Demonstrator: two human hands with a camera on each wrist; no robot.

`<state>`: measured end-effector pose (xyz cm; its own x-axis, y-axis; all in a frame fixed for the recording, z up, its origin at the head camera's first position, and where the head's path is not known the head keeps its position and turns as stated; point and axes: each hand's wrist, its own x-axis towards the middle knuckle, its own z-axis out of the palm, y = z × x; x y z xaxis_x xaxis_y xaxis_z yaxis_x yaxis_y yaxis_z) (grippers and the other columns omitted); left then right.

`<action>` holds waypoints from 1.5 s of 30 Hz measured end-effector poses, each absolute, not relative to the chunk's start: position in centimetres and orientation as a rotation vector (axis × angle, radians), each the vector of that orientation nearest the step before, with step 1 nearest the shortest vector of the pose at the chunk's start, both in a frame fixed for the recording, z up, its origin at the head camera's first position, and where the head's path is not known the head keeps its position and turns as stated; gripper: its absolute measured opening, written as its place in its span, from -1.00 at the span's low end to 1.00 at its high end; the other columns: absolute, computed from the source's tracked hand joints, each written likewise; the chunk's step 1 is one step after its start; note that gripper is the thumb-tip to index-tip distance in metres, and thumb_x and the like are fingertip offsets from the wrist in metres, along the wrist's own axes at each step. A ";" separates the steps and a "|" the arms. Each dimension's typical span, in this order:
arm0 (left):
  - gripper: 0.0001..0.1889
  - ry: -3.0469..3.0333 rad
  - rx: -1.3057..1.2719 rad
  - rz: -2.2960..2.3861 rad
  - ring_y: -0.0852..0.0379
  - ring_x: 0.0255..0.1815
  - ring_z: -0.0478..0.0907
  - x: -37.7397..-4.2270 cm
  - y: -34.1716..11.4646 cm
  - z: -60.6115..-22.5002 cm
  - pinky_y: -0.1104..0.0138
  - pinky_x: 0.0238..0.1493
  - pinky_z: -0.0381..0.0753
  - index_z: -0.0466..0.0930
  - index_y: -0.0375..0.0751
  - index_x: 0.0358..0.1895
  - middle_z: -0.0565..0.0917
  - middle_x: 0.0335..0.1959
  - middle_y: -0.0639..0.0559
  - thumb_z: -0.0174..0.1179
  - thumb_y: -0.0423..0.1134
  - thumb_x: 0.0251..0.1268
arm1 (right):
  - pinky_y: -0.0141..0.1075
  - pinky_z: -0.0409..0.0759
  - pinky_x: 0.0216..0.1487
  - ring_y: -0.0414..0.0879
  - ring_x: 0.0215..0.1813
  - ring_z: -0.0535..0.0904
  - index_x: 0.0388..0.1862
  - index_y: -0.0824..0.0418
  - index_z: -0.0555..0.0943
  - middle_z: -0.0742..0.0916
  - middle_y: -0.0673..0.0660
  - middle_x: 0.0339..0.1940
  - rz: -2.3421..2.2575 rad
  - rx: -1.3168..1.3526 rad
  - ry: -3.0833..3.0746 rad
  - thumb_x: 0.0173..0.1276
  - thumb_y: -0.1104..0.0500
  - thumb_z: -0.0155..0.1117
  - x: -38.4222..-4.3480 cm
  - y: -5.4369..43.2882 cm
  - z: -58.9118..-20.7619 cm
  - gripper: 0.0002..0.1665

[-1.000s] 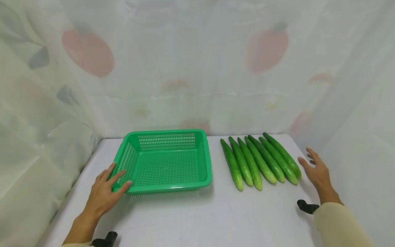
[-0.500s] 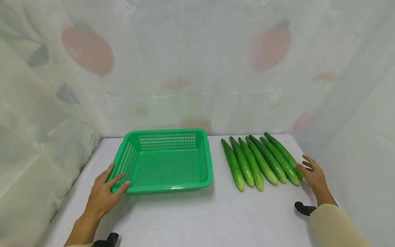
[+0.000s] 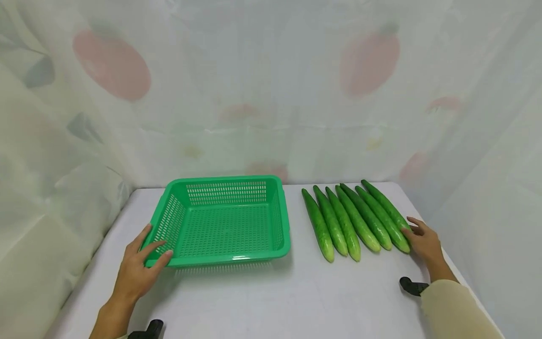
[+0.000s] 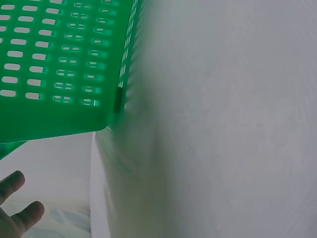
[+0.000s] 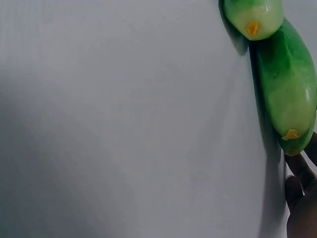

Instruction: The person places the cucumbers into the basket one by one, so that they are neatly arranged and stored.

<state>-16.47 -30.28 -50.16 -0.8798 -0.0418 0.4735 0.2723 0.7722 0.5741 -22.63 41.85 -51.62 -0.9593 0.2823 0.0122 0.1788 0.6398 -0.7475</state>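
Observation:
My left hand (image 3: pixel 137 270) is spread at the near left corner of a green plastic basket (image 3: pixel 218 261), its fingers over the rim. In the left wrist view, two fingertips show below the slotted basket wall (image 4: pixel 54 116). Several green cucumbers (image 3: pixel 323 240) lie side by side to the basket's right, pale ends toward me. My right hand (image 3: pixel 425 242) is at the near end of the rightmost cucumber (image 3: pixel 383 200), its thumb side overlapping it. In the right wrist view, loosely bent fingers (image 5: pixel 299 171) reach along that row's pale tips, partly cut off by the frame edge.
A white cloth covers the table (image 3: pixel 271 301). Behind it hangs a pale curtain (image 3: pixel 254 94) with faded red fruit prints, and similar sheets stand close on the left (image 3: pixel 51 197) and right (image 3: pixel 499 212). A black wrist mount shows at each sleeve.
My right hand has moved left and slightly down, from beside the row onto the end of the rightmost cucumber. My left hand has shifted slightly left along the basket's corner.

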 end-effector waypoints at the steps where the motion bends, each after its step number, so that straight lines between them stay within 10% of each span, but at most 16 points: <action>1: -0.62 -2.484 -0.167 -0.918 -0.31 0.38 0.08 -16.5 -30.3 -50.2 -0.36 0.07 0.15 0.64 -0.32 0.00 0.15 0.49 -0.07 0.33 -0.15 0.20 | 0.26 0.24 0.16 0.45 0.28 0.26 0.49 0.26 0.20 0.42 0.51 0.27 1.224 -0.391 -2.723 0.47 -0.18 0.04 -22.6 41.8 -51.6 -0.20; 18: -0.54 -2.405 -0.046 -0.993 -0.14 0.37 0.16 -16.1 -30.2 -50.7 -0.26 0.12 0.20 0.63 -0.26 0.06 0.24 0.46 0.03 0.43 -0.23 0.04 | 0.07 0.20 0.30 0.29 0.43 0.11 0.51 0.26 0.17 0.28 0.44 0.41 1.400 -0.696 -2.511 0.54 0.02 -0.04 -22.6 42.1 -51.0 -0.34; 23: -0.53 -2.394 -0.035 -1.013 -0.11 0.40 0.14 -16.0 -30.1 -50.7 -0.21 0.18 0.19 0.62 -0.26 0.08 0.23 0.46 0.05 0.43 -0.25 0.04 | -0.29 0.52 0.03 -0.06 0.07 0.51 0.52 0.20 0.19 0.20 0.21 0.50 1.888 -0.836 -2.100 0.48 0.10 0.10 -22.2 42.4 -50.8 -0.31; 26: -0.53 -2.390 -0.031 -1.027 -0.06 0.41 0.13 -16.1 -30.0 -50.7 -0.14 0.21 0.19 0.61 -0.25 0.09 0.23 0.46 0.07 0.42 -0.25 0.06 | -0.34 0.55 -0.05 -0.23 -0.13 0.53 0.51 0.17 0.22 0.18 0.15 0.43 2.162 -0.881 -1.752 0.40 0.22 0.22 -22.0 42.6 -50.7 -0.26; 31: -0.52 -2.404 -0.023 -1.030 -0.08 0.40 0.14 -16.0 -29.8 -50.9 -0.11 0.22 0.19 0.60 -0.24 0.11 0.21 0.47 0.09 0.42 -0.24 0.08 | -0.34 0.52 -0.01 -0.18 0.08 0.35 0.46 0.10 0.32 0.31 -0.05 0.19 2.259 -0.890 -1.521 0.26 0.20 0.37 -21.6 43.1 -50.1 -0.21; 40: -0.50 -2.423 -0.048 -1.022 -0.19 0.38 0.15 -16.0 -29.9 -51.0 -0.26 0.13 0.21 0.58 -0.27 0.14 0.17 0.49 0.05 0.41 -0.22 0.11 | -0.28 0.54 -0.02 -0.16 0.01 0.41 -0.12 0.07 0.69 0.37 -0.09 0.09 2.365 -0.638 -1.429 0.15 0.30 0.45 -21.0 43.3 -47.3 -0.70; 45: -0.50 -2.426 -0.058 -1.008 -0.19 0.40 0.13 -16.1 -30.0 -51.0 -0.27 0.14 0.20 0.57 -0.26 0.14 0.18 0.48 0.01 0.41 -0.21 0.11 | -0.23 0.57 -0.06 -0.17 -0.05 0.49 -0.11 0.19 0.72 0.36 -0.04 0.10 2.433 -0.410 -1.436 0.23 0.40 0.35 -20.8 43.2 -45.7 -0.74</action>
<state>-16.13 -30.03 -51.01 -0.8702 -0.1504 0.4692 0.2264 0.7237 0.6519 -20.77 43.24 -45.67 -0.9188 0.3824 -0.0977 -0.0992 -0.4634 -0.8806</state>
